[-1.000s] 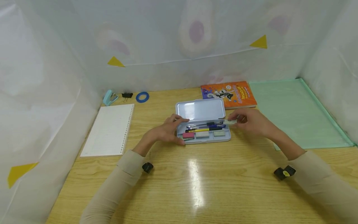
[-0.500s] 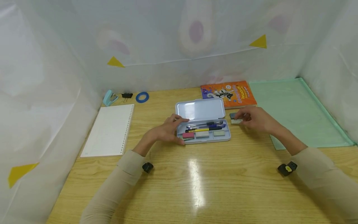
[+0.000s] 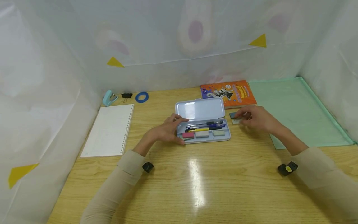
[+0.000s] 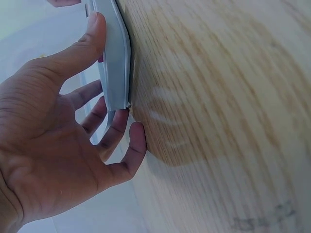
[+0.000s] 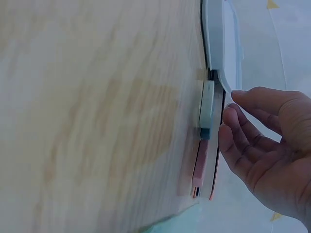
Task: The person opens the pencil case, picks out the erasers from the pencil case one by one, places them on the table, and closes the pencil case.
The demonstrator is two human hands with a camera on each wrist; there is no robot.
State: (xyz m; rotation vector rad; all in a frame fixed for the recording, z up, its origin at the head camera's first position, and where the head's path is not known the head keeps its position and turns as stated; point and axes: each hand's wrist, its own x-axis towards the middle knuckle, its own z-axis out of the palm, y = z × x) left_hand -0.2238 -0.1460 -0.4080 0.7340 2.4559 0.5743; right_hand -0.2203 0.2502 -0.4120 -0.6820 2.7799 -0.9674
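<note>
A pale blue pencil case (image 3: 202,141) lies with its lid back, holding several pens (image 3: 205,127), a pink eraser (image 3: 188,135) and pale erasers (image 3: 202,134). My left hand (image 3: 168,129) holds its left end, thumb at the front edge and fingers curled round the far side, as the left wrist view (image 4: 63,116) shows. My right hand (image 3: 257,118) hovers just right of the case with loosely bent fingers. Below those fingers lie a whitish eraser (image 5: 207,104), a dark grey-blue eraser (image 3: 232,115) and a pink block (image 5: 200,162); no object shows between fingers and thumb.
An orange book (image 3: 240,93) lies behind the case. At right is a green translucent mat (image 3: 302,115). To the left are a sheet of punched paper (image 3: 109,130), a light blue stapler (image 3: 109,98), a binder clip (image 3: 127,95) and a blue tape roll (image 3: 142,97).
My right hand has moved right from the case's edge with a whitish eraser, set it down beside the dark one and let go. My left hand stays on the case.
</note>
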